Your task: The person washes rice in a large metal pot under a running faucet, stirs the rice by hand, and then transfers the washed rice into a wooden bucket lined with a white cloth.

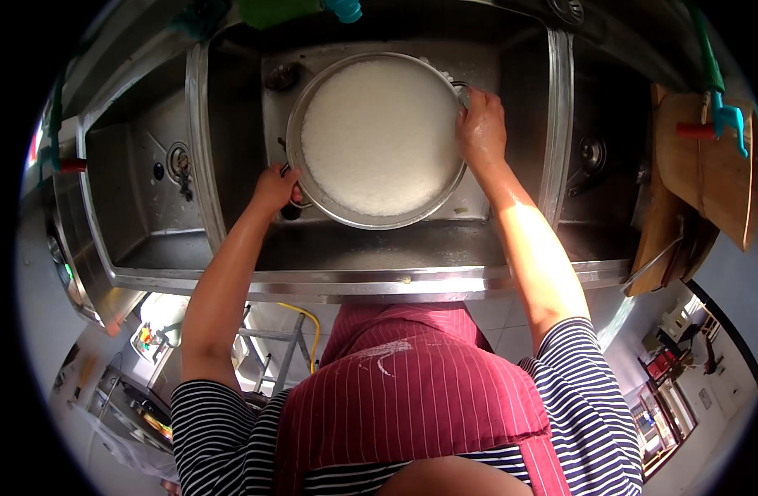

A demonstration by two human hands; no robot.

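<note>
A large round metal pan [379,136] with loop handles, filled with white rice grains under cloudy water, is in the middle basin of a stainless steel sink. My left hand [278,188] grips the handle at the pan's lower left. At the upper right my right hand [482,127] is closed around the other handle, its fingertips partly hidden by the hand itself. White bits lie beside the pan's upper right rim. A small dark object [283,75] rests in the basin's upper left corner.
The sink's front edge [379,284] runs between me and the pan. Side basins with drains [179,162] [591,154] flank the middle one. Wooden boards [704,167] stand at the right, near a tap with a blue handle [729,118]. A metal stand [286,347] is behind on the floor.
</note>
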